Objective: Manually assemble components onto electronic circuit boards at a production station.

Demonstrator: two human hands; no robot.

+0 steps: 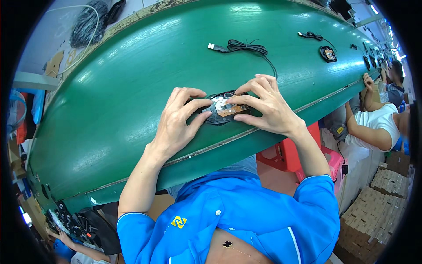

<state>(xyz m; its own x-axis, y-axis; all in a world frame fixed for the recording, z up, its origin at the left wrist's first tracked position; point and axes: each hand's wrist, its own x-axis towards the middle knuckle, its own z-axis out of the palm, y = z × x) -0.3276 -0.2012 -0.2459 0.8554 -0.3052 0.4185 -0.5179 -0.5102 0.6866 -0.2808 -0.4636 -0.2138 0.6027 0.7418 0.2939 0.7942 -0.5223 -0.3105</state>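
Note:
An opened computer mouse (212, 117) with a black shell lies on the green work surface in front of me, its brown circuit board (228, 110) showing on top. My left hand (179, 115) grips its left end between thumb and fingers. From the other side my right hand (266, 108) holds the right end, fingertips over the board's edge and thumb along the near side. A black USB cable (247, 46), tied in a bundle, lies beyond my right hand. Its loose strand runs back behind my fingers toward the mouse.
Farther right on the green conveyor belt (118, 103) lies another opened mouse (328, 53) with its bundled cable (310, 35). A co-worker in a white top (376, 127) sits on my right. Stacked cardboard (373, 220) stands at lower right, near a red plastic stool (285, 154).

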